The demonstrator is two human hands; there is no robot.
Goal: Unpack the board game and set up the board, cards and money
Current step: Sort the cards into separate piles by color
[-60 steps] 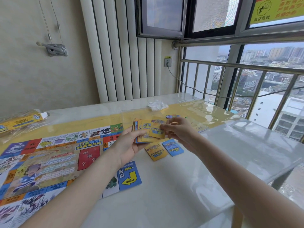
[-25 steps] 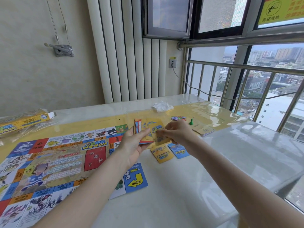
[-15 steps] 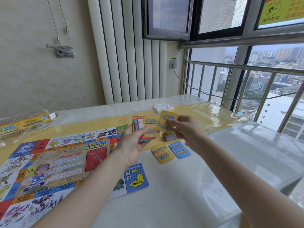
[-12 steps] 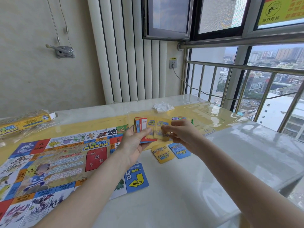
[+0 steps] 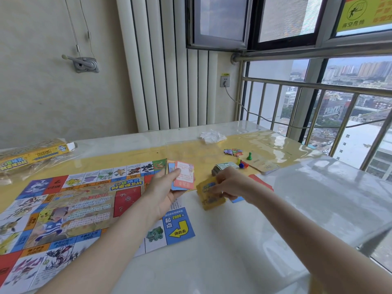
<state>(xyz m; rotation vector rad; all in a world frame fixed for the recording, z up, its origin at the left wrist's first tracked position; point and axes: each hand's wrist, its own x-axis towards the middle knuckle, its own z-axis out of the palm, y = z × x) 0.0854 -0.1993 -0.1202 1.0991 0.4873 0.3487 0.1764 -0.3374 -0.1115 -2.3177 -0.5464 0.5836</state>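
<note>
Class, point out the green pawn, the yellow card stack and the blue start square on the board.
green pawn (image 5: 249, 156), head view, on its body.
yellow card stack (image 5: 209, 196), head view, on its top card.
blue start square (image 5: 179, 225), head view, on the yellow arrow.

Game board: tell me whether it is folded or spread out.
Spread out. The game board lies flat on the table, its centre panel and bordering squares all face up, right to the arrow corner.

A glossy white desk (image 5: 244, 251) stands against a cream wall hung with vertical blinds (image 5: 169, 81). A crumpled white wrapper (image 5: 212, 136) lies near its far edge. A cable runs from a wall socket (image 5: 225, 81) past a metal railing (image 5: 318, 107), beneath a yellow warning sign (image 5: 364, 12); city towers show beyond.
</note>
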